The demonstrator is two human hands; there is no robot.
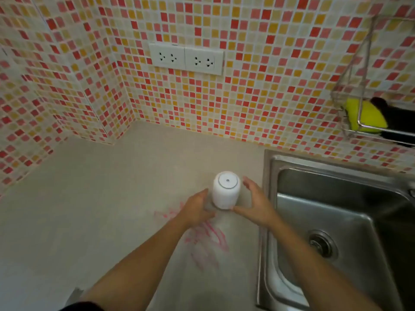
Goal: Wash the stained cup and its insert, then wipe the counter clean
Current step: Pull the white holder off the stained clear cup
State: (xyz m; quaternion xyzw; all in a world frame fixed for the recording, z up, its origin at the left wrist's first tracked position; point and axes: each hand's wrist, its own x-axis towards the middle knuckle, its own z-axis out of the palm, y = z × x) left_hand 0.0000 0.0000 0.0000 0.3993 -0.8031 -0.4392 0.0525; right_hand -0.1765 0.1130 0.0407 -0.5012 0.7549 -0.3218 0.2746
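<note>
A white cup [225, 191] with a round lid stands upright on the beige counter [101, 209], just left of the sink. My left hand [197, 211] is at its lower left side, fingers curled against the base. On the cup's right, my right hand [256, 203] has its fingers spread, the thumb touching the base. Whether either hand grips the cup firmly is unclear. Red smears [208, 241] streak the counter below the cup, partly under my left forearm. The insert is not visible.
A steel sink [336, 221] with a drain [321, 243] fills the right side. A wire rack [359, 122] on the tiled wall holds a yellow sponge [366, 115] and a dark object. Two double sockets [186, 58] sit on the wall behind the counter.
</note>
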